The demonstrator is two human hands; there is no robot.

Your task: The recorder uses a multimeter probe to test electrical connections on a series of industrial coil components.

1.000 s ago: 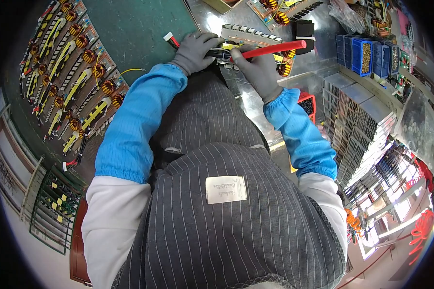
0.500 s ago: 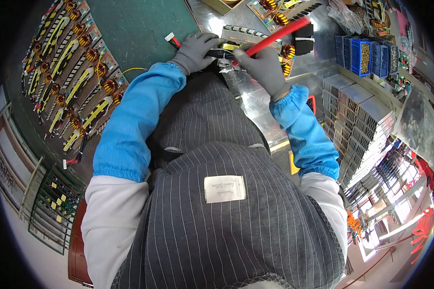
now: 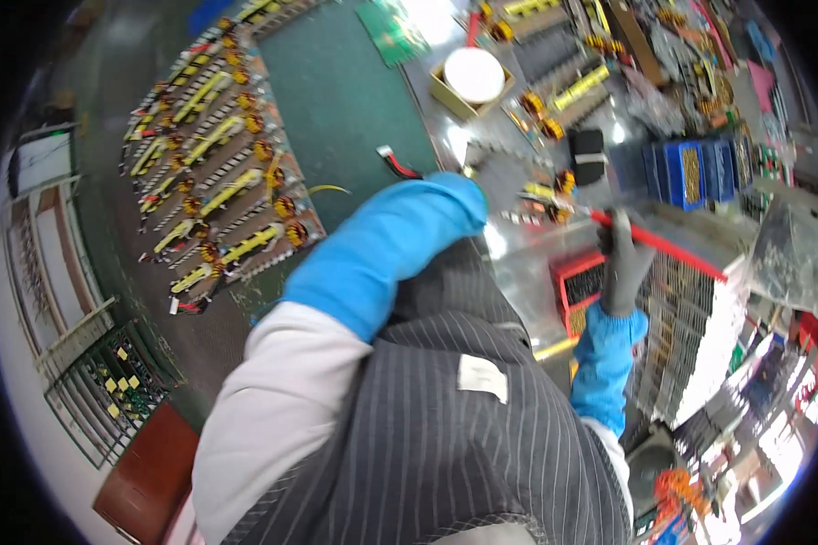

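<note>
My right hand [image 3: 625, 265], in a grey glove, is closed around a long red stick-like tool [image 3: 673, 243]. The tool slants down to the right, and its exact kind is unclear. To its left, on the metal bench, lies a circuit board assembly [image 3: 511, 169] with black-and-yellow wound coils [image 3: 565, 181] at its right side. My left arm, in a blue sleeve [image 3: 382, 234], reaches across toward that assembly. The left hand is hidden beyond the cuff. Close to this cuff, a white connector on red and black wires [image 3: 396, 163] rests on the green mat.
A red bin [image 3: 580, 286] of small dark parts stands left of my right hand, with blue bins [image 3: 677, 175] beyond. Stacked grey metal parts [image 3: 673, 318] rise at the right. Many coil boards [image 3: 232, 182] lie in rows at left. A box with a white roll [image 3: 473, 74] stands behind.
My right hand has moved right and nearer, away from the assembly, carrying the red tool. My left arm has swung right, its hand now hidden. The whole view has shifted.
</note>
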